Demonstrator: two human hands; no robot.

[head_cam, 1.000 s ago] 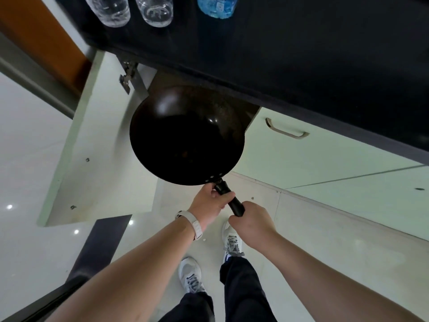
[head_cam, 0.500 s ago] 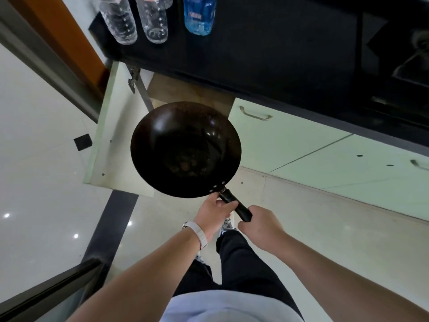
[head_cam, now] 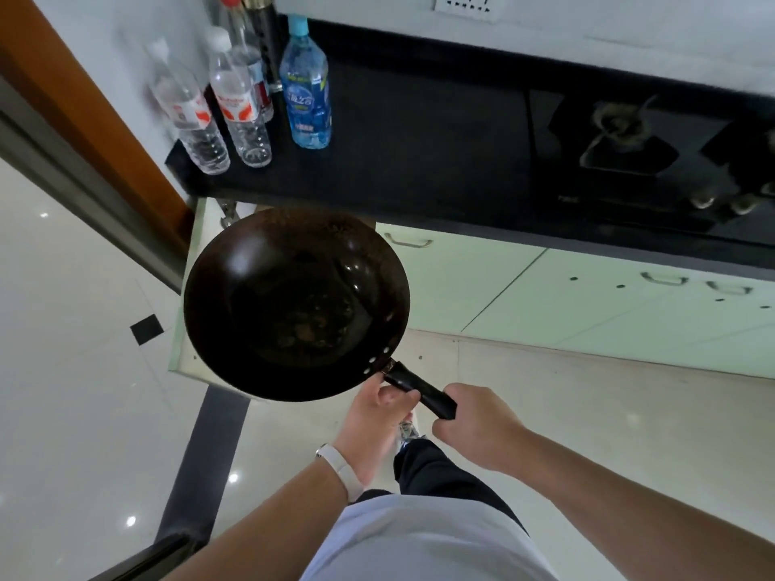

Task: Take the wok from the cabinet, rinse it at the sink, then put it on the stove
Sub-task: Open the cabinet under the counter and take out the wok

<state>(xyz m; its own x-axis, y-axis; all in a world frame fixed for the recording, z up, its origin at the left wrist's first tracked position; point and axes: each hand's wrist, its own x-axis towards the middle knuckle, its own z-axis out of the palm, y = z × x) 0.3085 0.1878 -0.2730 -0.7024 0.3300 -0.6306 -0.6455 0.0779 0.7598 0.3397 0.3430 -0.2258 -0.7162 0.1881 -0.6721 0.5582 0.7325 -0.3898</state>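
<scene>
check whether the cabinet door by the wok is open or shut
Open: the pale green door stands swung out over the floor behind the wok, hinge exposed; the neighbouring door lies flush.

No text is reading clearly. The blue bottle (head_cam: 306, 98) at the upper left is showing white characters, and the clear bottles (head_cam: 241, 115) beside it are showing red-and-white labels, all too blurred to read.

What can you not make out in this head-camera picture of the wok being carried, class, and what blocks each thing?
Head view only:
1. Open cabinet: inside hidden behind the wok and countertop.
2. Stove: right burner cut off by the frame edge.
3. Wok handle: end covered by the right hand; left hand grips nearer the bowl.
4. Blue bottle label: too blurred to read.
5. Sink: outside the frame.
</scene>
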